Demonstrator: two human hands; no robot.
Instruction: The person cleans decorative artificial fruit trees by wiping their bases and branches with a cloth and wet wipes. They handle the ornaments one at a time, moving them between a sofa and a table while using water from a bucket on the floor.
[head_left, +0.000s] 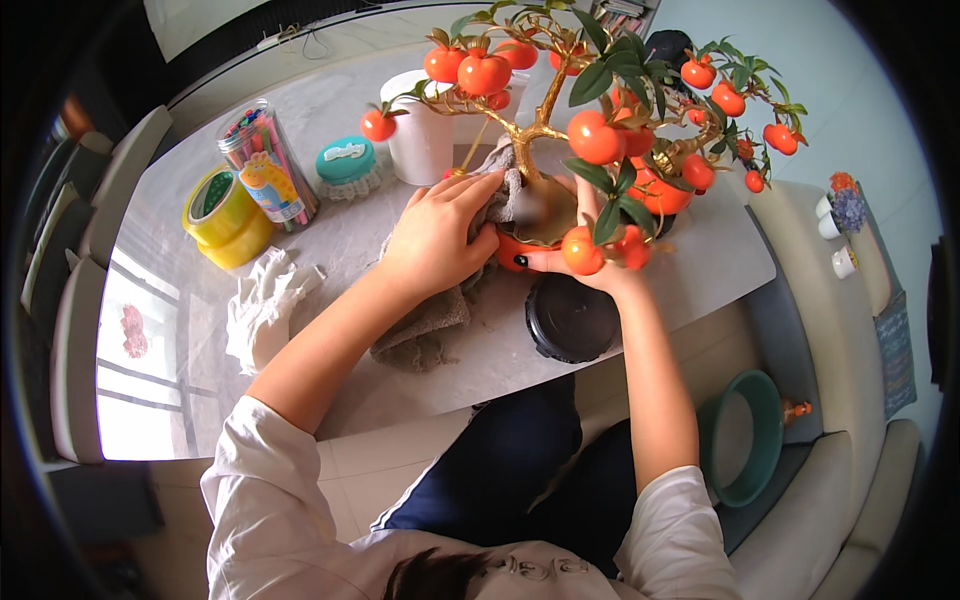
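An artificial persimmon bonsai with a golden trunk (553, 97), orange fruits and green leaves stands in front of me on the table. Its base sits in an orange pot (514, 251). My left hand (439, 236) grips a grey-brown towel (431, 322) and presses part of it to the pot's left rim, beside the trunk; the rest trails onto the tabletop. From the right, my right hand (611, 277) holds the pot, its thumb along the near side and a finger up by the trunk. Leaves and fruits partly cover that hand. Below the pot lies a round black lid (571, 319).
On the grey table (360, 390) are crumpled white tissue (266, 307), yellow tape rolls (229, 217), a jar of markers (266, 165), a teal oval box (345, 161) and a white cylinder (420, 142). A green basin (742, 439) stands at right, near a sofa (810, 300).
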